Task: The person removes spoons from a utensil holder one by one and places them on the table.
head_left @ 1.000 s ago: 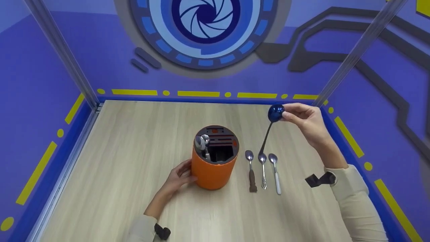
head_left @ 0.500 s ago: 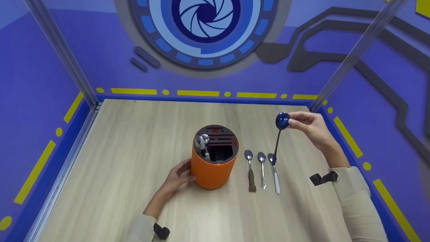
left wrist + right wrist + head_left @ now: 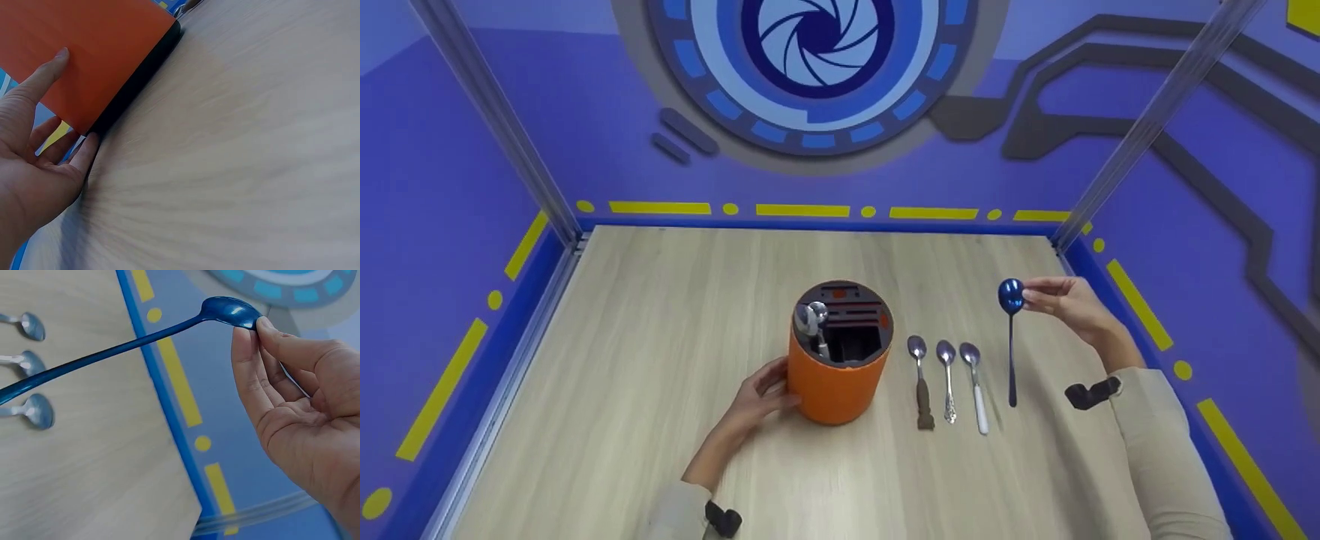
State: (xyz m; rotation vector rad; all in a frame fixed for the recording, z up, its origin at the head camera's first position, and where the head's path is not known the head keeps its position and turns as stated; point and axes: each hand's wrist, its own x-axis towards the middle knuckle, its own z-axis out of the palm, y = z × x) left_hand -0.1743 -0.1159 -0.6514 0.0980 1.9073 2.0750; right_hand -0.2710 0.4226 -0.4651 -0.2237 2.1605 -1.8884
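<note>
My right hand (image 3: 1072, 309) pinches a long blue metal spoon (image 3: 1012, 337) by its bowl, with the handle hanging toward the table. In the right wrist view, thumb and fingertips meet at the tip of the blue bowl. To the left lie three silver teaspoons side by side: one with a brown handle (image 3: 922, 397), one with an ornate silver handle (image 3: 949, 386), one with a white handle (image 3: 979, 405). My left hand (image 3: 754, 397) cups the left side of an upright orange cutlery holder (image 3: 836, 394); its thumb lies on the orange wall (image 3: 107, 50).
Silver spoons (image 3: 813, 316) stand bowl-up in the holder's left compartment, near a dark square opening (image 3: 855, 345) and several narrow slots. The pale wooden table (image 3: 660, 300) meets blue panels at the back and sides.
My right hand has moved right and toward me with the blue spoon, whose handle has swung from leaning left to nearly straight. The left hand and holder stay put.
</note>
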